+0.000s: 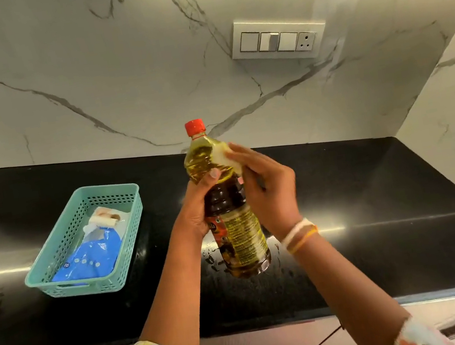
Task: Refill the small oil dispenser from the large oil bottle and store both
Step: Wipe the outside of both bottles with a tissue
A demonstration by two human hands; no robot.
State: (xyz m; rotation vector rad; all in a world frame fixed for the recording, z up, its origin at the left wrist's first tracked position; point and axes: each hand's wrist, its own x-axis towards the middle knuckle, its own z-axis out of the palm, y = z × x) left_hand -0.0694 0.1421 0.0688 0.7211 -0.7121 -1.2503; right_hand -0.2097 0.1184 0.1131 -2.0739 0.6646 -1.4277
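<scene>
The large oil bottle (226, 202) has a red cap, yellow oil inside and a yellow and red label. It is lifted above the black counter, tilted with its cap away from me. My left hand (195, 204) grips its middle from the left, thumb across the front. My right hand (265, 187) presses a small white cloth or tissue (228, 157) against the bottle's upper right shoulder. No small oil dispenser is in view.
A teal perforated basket (57, 276) sits on the black counter (379, 222) to the left, holding a blue plastic packet (90, 258). Water or oil drops lie on the counter under the bottle. A switch panel (277, 39) is on the marble wall behind.
</scene>
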